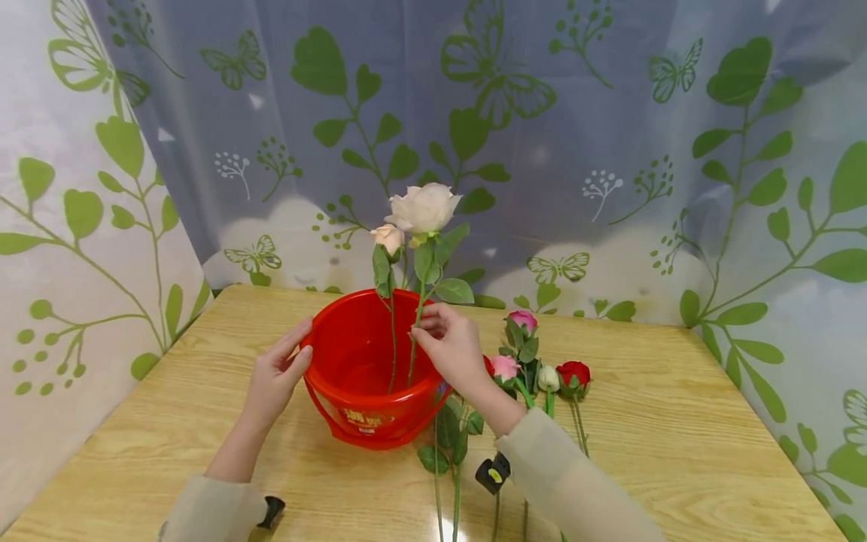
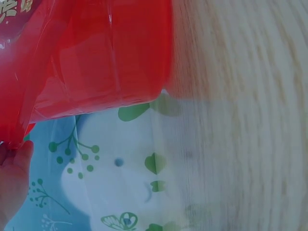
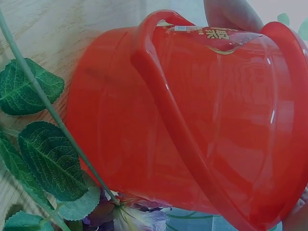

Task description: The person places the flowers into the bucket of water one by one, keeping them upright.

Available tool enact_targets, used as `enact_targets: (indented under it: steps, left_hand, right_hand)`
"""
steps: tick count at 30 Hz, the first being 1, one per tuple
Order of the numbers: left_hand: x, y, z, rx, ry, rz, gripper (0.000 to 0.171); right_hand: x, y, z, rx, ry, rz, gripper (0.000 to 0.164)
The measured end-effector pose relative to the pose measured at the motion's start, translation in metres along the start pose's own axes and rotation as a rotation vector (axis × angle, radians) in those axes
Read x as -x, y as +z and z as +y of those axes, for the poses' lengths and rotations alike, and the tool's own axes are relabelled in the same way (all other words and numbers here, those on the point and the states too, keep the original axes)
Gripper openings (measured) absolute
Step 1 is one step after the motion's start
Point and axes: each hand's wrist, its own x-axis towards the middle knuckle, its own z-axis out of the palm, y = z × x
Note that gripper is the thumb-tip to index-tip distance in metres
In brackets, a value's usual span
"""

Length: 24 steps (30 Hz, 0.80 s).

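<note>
A red plastic bucket (image 1: 332, 331) stands on the table, its handle folded down at the front. At its left rim, my left hand (image 1: 272, 376) grips the edge between thumb and fingers; part of that hand (image 2: 14, 180) also shows in the left wrist view. My right hand (image 1: 452, 346), over the bucket's right side, pinches the green stem of a large white rose (image 1: 424, 208). That stem reaches down inside the bucket. Beside it a smaller peach rose (image 1: 388, 239) stands upright, its stem also inside.
Right of the bucket lie several artificial flowers, among them a red rose (image 1: 573, 374), a pale bud (image 1: 549, 379), a pink flower (image 1: 504, 367) and a magenta rose (image 1: 523, 322). A purple and white flower (image 3: 132, 216) lies close against the bucket. A patterned curtain (image 1: 542, 188) hangs behind the wooden table (image 1: 677, 452).
</note>
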Motion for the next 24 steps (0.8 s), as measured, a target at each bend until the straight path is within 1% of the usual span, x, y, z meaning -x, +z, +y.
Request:
enact_targets:
  steps: [3,6,8,12,15,20,24]
  left_hand:
    - [0.000,-0.002,-0.008,-0.004,-0.006,0.001,0.034]
    - [0.000,-0.002,-0.010,-0.005,-0.012,0.001,0.034]
    - [-0.001,-0.001,-0.008,-0.002,-0.013,0.001,0.034]
    - [0.000,0.001,0.002,-0.008,-0.003,0.003,0.033]
    - [0.000,0.001,0.004,-0.020,0.002,0.003,0.033]
    - [0.000,-0.002,-0.007,-0.031,-0.005,0.003,0.033]
    - [0.001,-0.003,-0.012,-0.024,-0.007,0.004,0.034]
  right_hand:
    - [-0.001,0.001,-0.001,0.009,0.006,-0.001,0.019]
    - [-0.001,0.002,-0.001,0.014,0.008,0.003,0.019]
    - [-0.001,0.003,-0.001,0.019,-0.005,0.005,0.019]
    - [-0.002,0.004,-0.001,0.029,-0.024,0.008,0.018]
    - [-0.001,0.004,-0.002,0.031,-0.018,0.004,0.019]
    - [-0.001,0.003,-0.002,0.032,-0.015,-0.001,0.019]
    - [0.000,0.003,-0.003,0.018,-0.014,-0.005,0.021]
